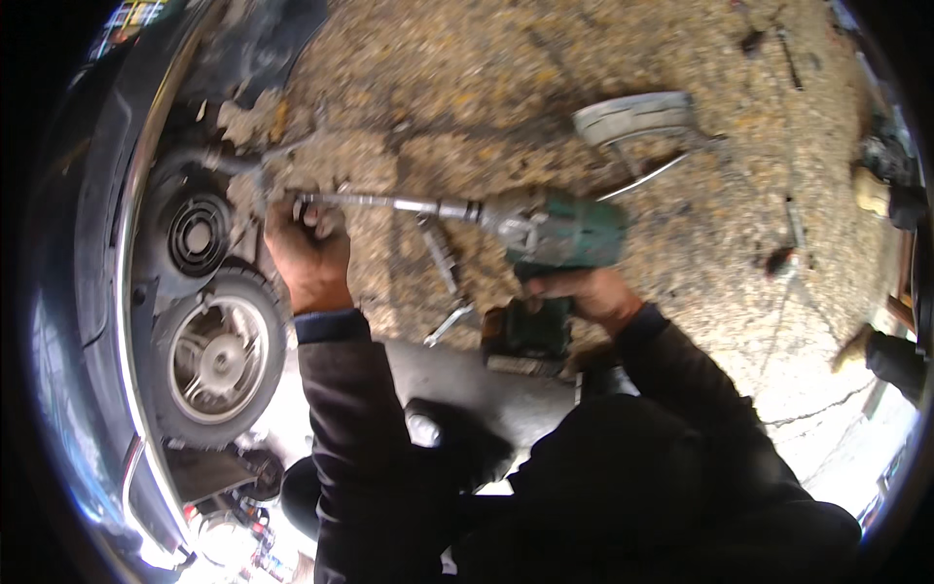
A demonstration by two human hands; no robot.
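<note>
My right hand [595,292] is closed round the grip of a green cordless impact wrench [574,232], with its battery at the bottom. A long metal extension bar [409,204] runs from its nose toward the left. At the far end of that bar my left hand [306,243] has its fingers curled round the tip. What sits on the tip is partly hidden by the fingers. Just left of that hand are a scooter's round black cover with ring-shaped ribs [197,234] and a wheel with a pale spoked rim [219,360].
A dark glossy body panel [78,292] lines the left side. On the stained ground lie a metal hand tool [440,255], a spanner [448,324], and a grey curved ribbed piece [632,117] beside a thin bent rod [647,177]. Small tools lie at right.
</note>
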